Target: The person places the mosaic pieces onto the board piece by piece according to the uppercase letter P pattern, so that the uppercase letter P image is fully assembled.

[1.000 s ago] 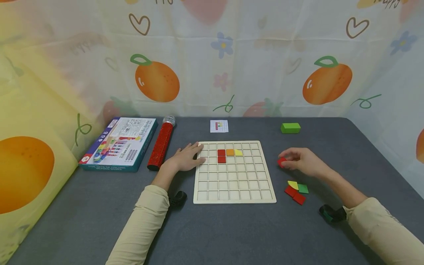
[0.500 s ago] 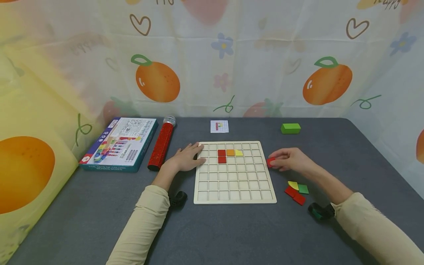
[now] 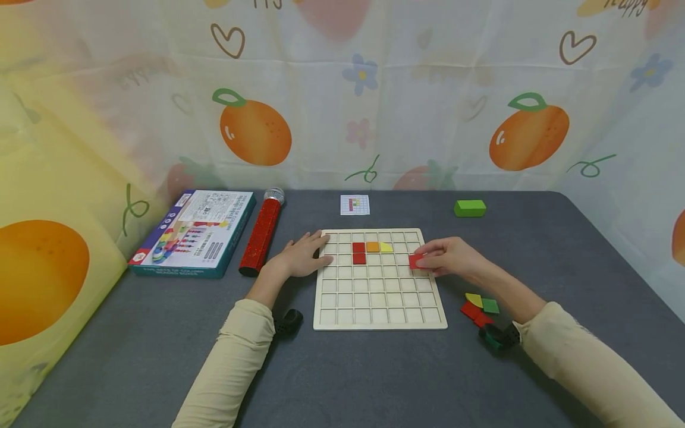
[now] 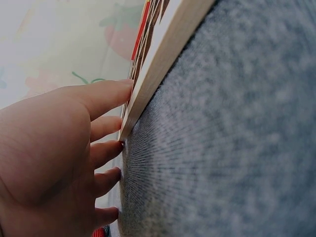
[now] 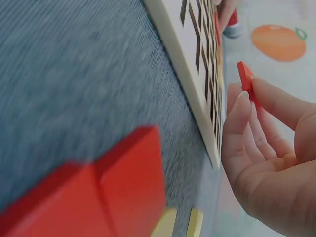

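My right hand [image 3: 455, 257] pinches a red square tile [image 3: 415, 261] between thumb and fingertips, over the right side of the wooden grid board [image 3: 380, 321]. In the right wrist view the tile [image 5: 245, 79] stands tilted on edge. My left hand [image 3: 299, 254] lies with fingers spread at the board's upper left edge, thumb and fingertips touching it. Two red tiles [image 3: 358, 258], an orange tile [image 3: 372, 246] and a yellow piece [image 3: 386, 247] sit in cells near the board's top. Loose red tiles [image 3: 471, 310], a green tile [image 3: 489, 305] and a yellow piece [image 3: 473, 299] lie right of the board.
A small pattern card [image 3: 355, 205] lies behind the board. A green block [image 3: 470, 208] stands at the back right. At the left are a flat box [image 3: 198, 232] and a red microphone [image 3: 262, 232]. A printed cloth [image 3: 417, 119] hangs behind the dark table [image 3: 364, 380].
My right hand has moved left with the red tile, from the table beside the board to above its right columns. My left hand has stayed at the board's edge.
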Demonstrator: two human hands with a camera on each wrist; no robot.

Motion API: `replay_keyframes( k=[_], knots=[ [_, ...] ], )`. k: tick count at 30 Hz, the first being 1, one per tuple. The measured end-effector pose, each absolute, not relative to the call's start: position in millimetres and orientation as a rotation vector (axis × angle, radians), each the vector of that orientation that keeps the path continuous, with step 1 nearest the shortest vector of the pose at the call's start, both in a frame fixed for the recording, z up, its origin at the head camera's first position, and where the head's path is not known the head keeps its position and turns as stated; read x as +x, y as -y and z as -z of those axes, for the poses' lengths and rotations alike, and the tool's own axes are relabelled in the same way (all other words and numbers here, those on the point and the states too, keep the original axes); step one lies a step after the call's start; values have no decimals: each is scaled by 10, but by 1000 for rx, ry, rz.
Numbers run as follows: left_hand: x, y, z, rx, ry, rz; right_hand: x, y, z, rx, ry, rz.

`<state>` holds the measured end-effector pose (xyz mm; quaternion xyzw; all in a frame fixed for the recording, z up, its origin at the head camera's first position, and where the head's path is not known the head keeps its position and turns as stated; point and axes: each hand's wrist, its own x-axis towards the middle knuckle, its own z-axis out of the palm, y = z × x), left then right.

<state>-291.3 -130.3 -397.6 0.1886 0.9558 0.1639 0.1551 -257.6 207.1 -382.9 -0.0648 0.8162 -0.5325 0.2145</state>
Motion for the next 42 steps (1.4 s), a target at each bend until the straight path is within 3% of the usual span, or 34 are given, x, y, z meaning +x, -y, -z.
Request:
replay_keyframes(
  k=[42],
  knots=[
    [-2901,1320,3971,571,-2741,-471,-2666,-1317,3885,-142,-2103,1555]
  ],
)
